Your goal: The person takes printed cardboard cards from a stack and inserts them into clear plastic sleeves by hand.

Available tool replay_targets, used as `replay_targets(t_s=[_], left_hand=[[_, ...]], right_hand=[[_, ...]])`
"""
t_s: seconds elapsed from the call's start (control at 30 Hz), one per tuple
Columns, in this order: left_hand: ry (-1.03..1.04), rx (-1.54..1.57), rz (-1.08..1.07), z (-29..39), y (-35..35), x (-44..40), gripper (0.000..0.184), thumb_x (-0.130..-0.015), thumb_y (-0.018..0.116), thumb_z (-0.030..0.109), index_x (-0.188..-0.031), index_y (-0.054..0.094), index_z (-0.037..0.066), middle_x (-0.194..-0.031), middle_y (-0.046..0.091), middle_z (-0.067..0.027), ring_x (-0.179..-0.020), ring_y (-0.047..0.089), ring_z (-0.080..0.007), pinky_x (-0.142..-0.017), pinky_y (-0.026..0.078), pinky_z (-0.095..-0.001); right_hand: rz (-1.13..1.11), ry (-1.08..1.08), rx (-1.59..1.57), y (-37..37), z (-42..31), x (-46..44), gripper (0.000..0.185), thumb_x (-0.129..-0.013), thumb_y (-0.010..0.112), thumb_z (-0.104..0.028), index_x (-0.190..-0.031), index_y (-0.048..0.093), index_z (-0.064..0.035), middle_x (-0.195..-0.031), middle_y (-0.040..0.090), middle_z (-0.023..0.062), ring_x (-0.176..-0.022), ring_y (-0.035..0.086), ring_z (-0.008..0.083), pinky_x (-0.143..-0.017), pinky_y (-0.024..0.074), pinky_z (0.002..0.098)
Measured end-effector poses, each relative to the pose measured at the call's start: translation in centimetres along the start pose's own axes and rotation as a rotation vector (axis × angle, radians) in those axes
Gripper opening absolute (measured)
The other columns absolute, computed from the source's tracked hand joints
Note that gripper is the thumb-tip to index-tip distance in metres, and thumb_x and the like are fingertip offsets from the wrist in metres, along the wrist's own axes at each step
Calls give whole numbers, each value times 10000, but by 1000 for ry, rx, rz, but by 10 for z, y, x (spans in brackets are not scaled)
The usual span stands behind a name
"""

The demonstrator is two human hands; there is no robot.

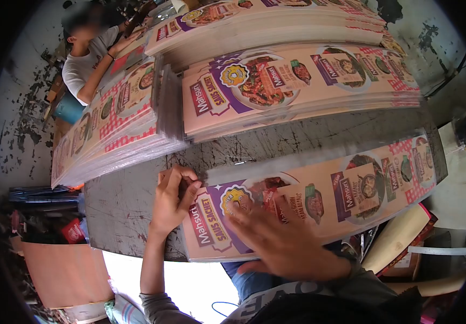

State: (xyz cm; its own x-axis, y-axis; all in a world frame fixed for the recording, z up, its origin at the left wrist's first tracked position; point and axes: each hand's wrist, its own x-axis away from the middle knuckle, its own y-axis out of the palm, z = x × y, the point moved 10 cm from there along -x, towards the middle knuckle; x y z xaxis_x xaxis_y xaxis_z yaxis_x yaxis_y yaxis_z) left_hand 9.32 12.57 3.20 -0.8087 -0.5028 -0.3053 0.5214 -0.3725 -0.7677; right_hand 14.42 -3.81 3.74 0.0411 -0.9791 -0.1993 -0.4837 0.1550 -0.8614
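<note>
A long printed food banner [319, 202] in a clear plastic sleeve [297, 159] lies in front of me on the dark, scratched table. At the sleeve's upper left corner, my left hand [174, 195] is closed, with thumb and forefinger pinched on the plastic edge. The exact grip is partly hidden by the curled fingers. My right hand [284, 240] rests over the lower middle of the banner with its fingers spread and palm down, slightly blurred. It covers part of the printed picture and holds nothing.
Behind the banner stands a stack of sleeved banners [303, 81], with a taller stack [265, 27] beyond it. Another sleeved stack [119, 121] lies at the left. A person [84, 65] in a white shirt works at the far left. A brown board [65, 272] is below left.
</note>
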Motion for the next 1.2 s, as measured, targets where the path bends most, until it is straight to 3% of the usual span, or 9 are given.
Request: replay_targets(t_s=[0.13, 0.23, 0.3, 0.43, 0.7, 0.8, 0.9, 1.13, 1.2], left_hand=[[2, -69, -13, 1, -1, 1, 121, -795, 637, 57, -880, 553, 39, -747, 578, -63, -714, 515, -211, -753, 375, -317], [-51, -99, -59, -2, 1, 0, 107, -813, 618, 57, -892, 554, 25, -812, 591, -78, -784, 488, -217, -731, 403, -323], [-59, -108, -69, -3, 2, -1, 108, -815, 617, 62, -896, 557, 25, -809, 595, -78, -785, 484, -217, -740, 400, -324], [-72, -121, -51, -3, 0, 0, 110, -819, 616, 70, -903, 560, 26, -789, 603, -83, -780, 483, -216, -752, 392, -327], [40, -190, 27, 8, -4, 0, 84, -818, 618, 75, -876, 565, 43, -786, 609, -42, -643, 583, -186, -800, 337, -317], [36, -210, 29, 9, -6, 0, 89, -819, 619, 86, -877, 567, 43, -785, 612, -41, -647, 588, -182, -799, 339, -318], [57, -247, 51, 11, -7, 1, 87, -817, 624, 96, -862, 572, 44, -784, 612, -40, -638, 583, -184, -797, 340, -318], [117, -326, 77, 12, -9, 4, 92, -812, 628, 105, -847, 578, 35, -802, 608, -56, -672, 571, -210, -777, 368, -339], [125, -303, 73, 10, -8, 6, 99, -808, 631, 103, -851, 578, 31, -813, 604, -64, -682, 565, -217, -767, 376, -340]], right_hand=[[-13, -27, 56, 15, 4, 3, 787, -765, 471, -621, -1337, 405, -83, -1396, 377, 89, -1322, 309, 257, -1051, 204, 516], [-51, 188, 27, -4, 45, 25, 765, -765, 469, -620, -1343, 412, -122, -1407, 371, 82, -1329, 294, 274, -1060, 188, 522], [8, 351, 269, -28, 81, 48, 703, -790, 434, -631, -1318, 453, -168, -1390, 394, 80, -1313, 318, 289, -1043, 208, 531], [82, 445, 361, -71, 137, 94, 701, -841, 315, -647, -1313, 459, -150, -1394, 378, 124, -1310, 312, 339, -1048, 220, 525], [249, 724, 459, -146, 231, 191, 507, -972, 253, -393, -1378, 379, -117, -1439, 328, 117, -1349, 262, 297, -1093, 193, 400], [515, 861, 135, -164, 260, 225, 475, -967, 324, -347, -1367, 386, -97, -1432, 332, 133, -1310, 342, 279, -1063, 263, 375], [561, 872, 159, -173, 268, 236, 482, -965, 345, -361, -1366, 385, -96, -1426, 340, 139, -1297, 363, 270, -1048, 289, 346], [538, 866, 255, -176, 278, 244, 485, -961, 382, -358, -1364, 384, -89, -1391, 384, 146, -1261, 397, 288, -1032, 304, 347], [456, 807, 144, -175, 295, 247, 410, -954, 433, -272, -1307, 435, -64, -1299, 445, 145, -1167, 462, 265, -984, 345, 328]])
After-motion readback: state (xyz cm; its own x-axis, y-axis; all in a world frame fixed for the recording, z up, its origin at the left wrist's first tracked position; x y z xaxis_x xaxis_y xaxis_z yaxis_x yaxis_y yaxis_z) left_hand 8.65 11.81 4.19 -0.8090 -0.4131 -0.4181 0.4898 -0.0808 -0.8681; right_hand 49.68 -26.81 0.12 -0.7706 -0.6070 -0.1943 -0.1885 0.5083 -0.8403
